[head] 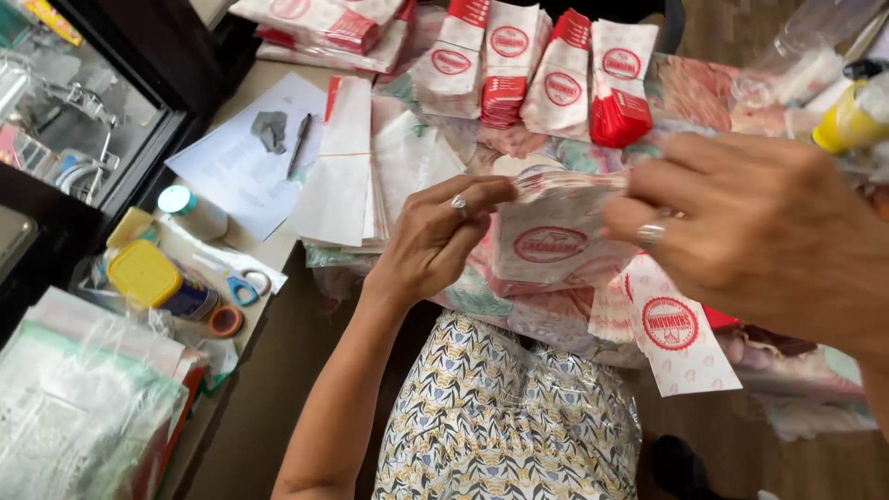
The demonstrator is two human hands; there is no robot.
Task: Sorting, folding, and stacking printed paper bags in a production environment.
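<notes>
Both hands hold one stack of white paper bags with red round marks (556, 231), just above my lap. My left hand (435, 236), with a ring on one finger, pinches the stack's upper left edge. My right hand (750, 218), also ringed, grips its upper right edge, fingers curled over the top. A single loose bag (681, 338) hangs below my right hand. Further back, several bundles of the same red and white bags (537, 69) stand in a row on the table.
A pile of plain white paper bags (343, 176) lies left of my hands. A sheet of paper with a pen (298, 145) lies beyond it. Scissors (243, 285), tape rolls, a yellow-lidded jar (148, 276) and plastic-wrapped packs (83, 398) sit at the left. A yellow bottle (847, 120) stands at the right.
</notes>
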